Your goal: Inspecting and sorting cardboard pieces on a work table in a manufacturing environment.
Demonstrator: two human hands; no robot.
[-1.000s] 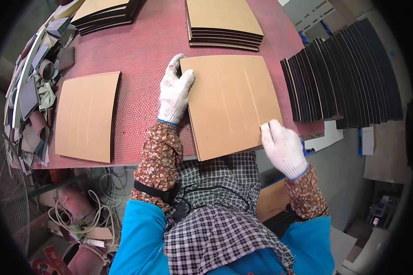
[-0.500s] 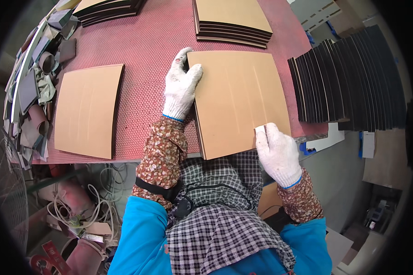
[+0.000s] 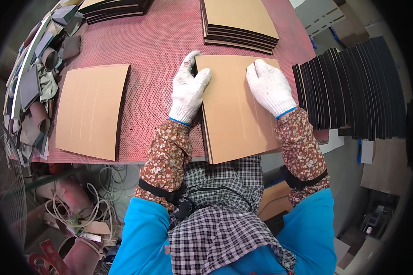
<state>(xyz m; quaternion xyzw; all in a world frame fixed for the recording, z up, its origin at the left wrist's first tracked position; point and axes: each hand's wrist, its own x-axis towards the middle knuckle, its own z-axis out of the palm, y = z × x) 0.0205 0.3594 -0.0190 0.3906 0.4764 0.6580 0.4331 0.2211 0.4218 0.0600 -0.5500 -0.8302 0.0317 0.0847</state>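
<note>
A tan panel was held at its left edge by the left hand [image 3: 188, 89].
The panel [image 3: 229, 123] was set at the near edge of the red table [image 3: 160, 68], with thumb and forefinger spread along its left side; its upper right was covered by the right hand [image 3: 269, 87], whose fingers were drawn in, though how tightly, and on what, could not be told. A second panel [image 3: 92, 110] was laid to the left, and a stack [image 3: 241, 20] was placed behind.
</note>
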